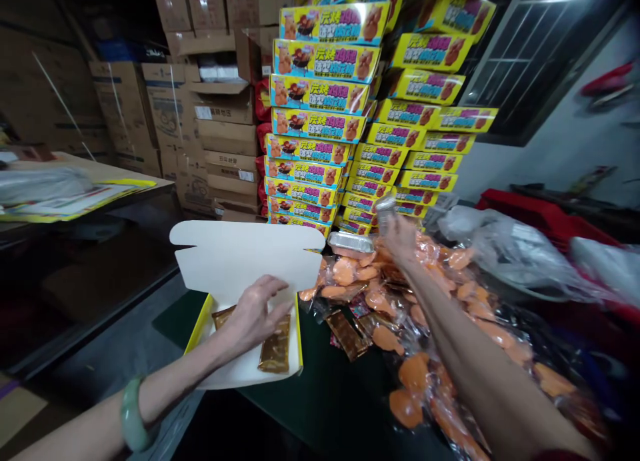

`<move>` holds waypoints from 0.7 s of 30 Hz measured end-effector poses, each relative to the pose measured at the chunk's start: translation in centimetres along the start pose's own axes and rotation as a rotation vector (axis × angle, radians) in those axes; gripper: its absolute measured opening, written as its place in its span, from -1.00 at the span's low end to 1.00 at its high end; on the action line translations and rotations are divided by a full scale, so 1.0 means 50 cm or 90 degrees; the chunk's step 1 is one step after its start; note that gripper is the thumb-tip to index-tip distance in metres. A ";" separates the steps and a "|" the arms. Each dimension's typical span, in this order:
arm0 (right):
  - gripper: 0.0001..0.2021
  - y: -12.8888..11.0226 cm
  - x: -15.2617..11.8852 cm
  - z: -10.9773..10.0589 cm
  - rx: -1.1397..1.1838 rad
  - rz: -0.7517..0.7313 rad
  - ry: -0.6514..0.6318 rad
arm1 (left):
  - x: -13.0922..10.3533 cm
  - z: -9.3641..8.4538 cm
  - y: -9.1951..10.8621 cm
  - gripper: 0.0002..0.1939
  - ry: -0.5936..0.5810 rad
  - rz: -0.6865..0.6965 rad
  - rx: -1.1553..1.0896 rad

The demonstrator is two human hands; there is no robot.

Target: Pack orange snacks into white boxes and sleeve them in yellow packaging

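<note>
An open carton [205, 331] with yellow sides, a white inside and its lid raised stands in front of me. Brown glossy sachets [276, 344] lie in it. Over them hovers my left hand [257, 311], fingers stretched and slightly apart; whether a fingertip touches a sachet I cannot tell. Farther right, my right hand [399, 234] is closed on a silver foil tray [385, 208], held above the heap. Another foil tray [351, 242] rests at the heap's back left. The heap holds orange drumstick-shaped pieces [413, 374] in clear wrappers, with more brown sachets [347, 334] at its near left.
Tall stacks of printed yellow boxes [320, 94] rise behind the heap. Brown cardboard cartons [227, 128] are piled at the back left. Clear plastic bags [505, 241] and a red crate [550, 214] lie to the right. A second table [130, 171] stands at the left.
</note>
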State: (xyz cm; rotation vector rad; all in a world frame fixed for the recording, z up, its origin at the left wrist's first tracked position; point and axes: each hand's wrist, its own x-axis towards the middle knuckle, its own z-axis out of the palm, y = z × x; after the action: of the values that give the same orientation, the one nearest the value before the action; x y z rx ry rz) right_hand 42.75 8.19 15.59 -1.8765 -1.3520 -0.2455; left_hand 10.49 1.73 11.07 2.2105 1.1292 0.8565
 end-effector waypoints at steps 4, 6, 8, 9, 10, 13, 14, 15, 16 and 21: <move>-0.56 -0.094 -0.124 -0.085 0.482 0.045 0.002 | -0.006 -0.028 0.065 -0.57 0.079 -0.047 -0.285; -0.61 -0.164 -0.217 -0.095 0.721 0.096 -0.146 | -0.022 -0.029 0.091 -0.35 0.064 -0.071 -0.445; -0.62 -0.224 -0.298 -0.081 0.823 0.163 -0.310 | -0.043 -0.025 0.103 -0.21 0.074 -0.085 -0.571; -0.60 -0.244 -0.329 -0.067 0.847 0.183 -0.367 | -0.054 -0.023 0.101 -0.19 0.095 -0.100 -0.611; -0.59 -0.256 -0.352 -0.052 0.845 0.195 -0.407 | -0.065 -0.022 0.093 -0.19 0.122 -0.126 -0.632; -0.65 -0.241 -0.394 -0.013 0.721 0.204 -0.410 | -0.089 -0.026 0.043 -0.23 0.153 -0.273 -0.611; -0.68 -0.225 -0.407 -0.005 0.656 0.197 -0.390 | -0.094 -0.027 0.021 -0.27 0.138 -0.319 -0.586; -0.69 -0.209 -0.422 0.000 0.589 0.182 -0.364 | -0.096 -0.027 0.000 -0.31 0.116 -0.353 -0.560; -0.70 -0.194 -0.440 0.002 0.527 0.153 -0.338 | -0.097 -0.025 -0.018 -0.36 0.094 -0.378 -0.533; -0.62 -0.172 -0.538 0.000 0.338 -0.076 -0.260 | -0.086 0.020 -0.057 -0.46 0.048 -0.460 -0.437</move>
State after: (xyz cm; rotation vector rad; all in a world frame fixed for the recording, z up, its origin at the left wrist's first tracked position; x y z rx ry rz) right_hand 24.23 -10.02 4.50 -1.4393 -1.6065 0.4261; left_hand 7.79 -0.53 7.14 1.1076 1.2883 0.8273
